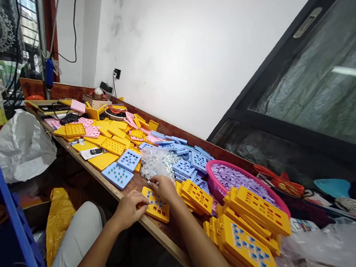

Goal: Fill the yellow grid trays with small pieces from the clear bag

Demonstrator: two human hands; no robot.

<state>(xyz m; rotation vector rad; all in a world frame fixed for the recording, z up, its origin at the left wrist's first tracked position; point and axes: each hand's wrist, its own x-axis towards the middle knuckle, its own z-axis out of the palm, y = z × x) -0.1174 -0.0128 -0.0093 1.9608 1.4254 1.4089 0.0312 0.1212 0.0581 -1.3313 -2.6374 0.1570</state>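
A yellow plastic panel (162, 214) with rows of square holes lies at the table's front edge, with small blue-and-white pieces sitting in several of its holes. My left hand (130, 209) grips the panel's left side, thumb and fingers closed at its edge. Over the panel's far end, my right hand (164, 188) is closed in a pinch at a small whitish piece, partly hidden by the fingers. Just beyond it lies a clear plastic bag (156, 164) of small white and blue pieces. Two light-blue panels (118, 175) lie left of the bag, the nearer one filled with pieces.
Stacked yellow panels (253, 243) stand at the right, beside a pink basket (212, 180) of lilac pieces. Light-blue panels (184, 168) pile up along the back board. Yellow and pink panels cover the far left. A blue crate (5, 173) stands left of my knee.
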